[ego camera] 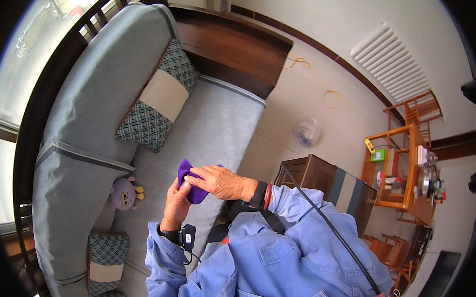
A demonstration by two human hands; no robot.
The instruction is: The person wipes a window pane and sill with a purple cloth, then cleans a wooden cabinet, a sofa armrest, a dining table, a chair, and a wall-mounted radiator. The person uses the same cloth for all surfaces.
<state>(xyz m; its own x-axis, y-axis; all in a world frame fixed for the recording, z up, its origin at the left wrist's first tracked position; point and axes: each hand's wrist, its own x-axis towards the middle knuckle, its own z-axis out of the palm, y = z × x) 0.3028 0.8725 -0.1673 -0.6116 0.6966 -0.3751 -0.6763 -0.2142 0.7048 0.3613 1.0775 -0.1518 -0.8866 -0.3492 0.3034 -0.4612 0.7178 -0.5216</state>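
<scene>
A small purple cloth (198, 195) is bunched between my two hands above the sofa seat (224, 121). My left hand (175, 204) grips it from the left, with the thumb pressed near its middle. From the right, my right hand (219, 182) lies over the cloth, its fingers bent onto the upper part. One corner of the fabric sticks up past the fingertips. Whether anything is wrapped inside the cloth is hidden. Both wrists wear black straps, and a small black device (188, 236) sits at the left one.
A patterned cushion (164, 92) leans on the sofa back, near a purple plush toy (124, 193). To the right stand a dark wooden table (320, 172) and an orange wooden shelf table (404, 172). A plastic bag (307, 130) and yellow cable (332, 99) lie on the floor.
</scene>
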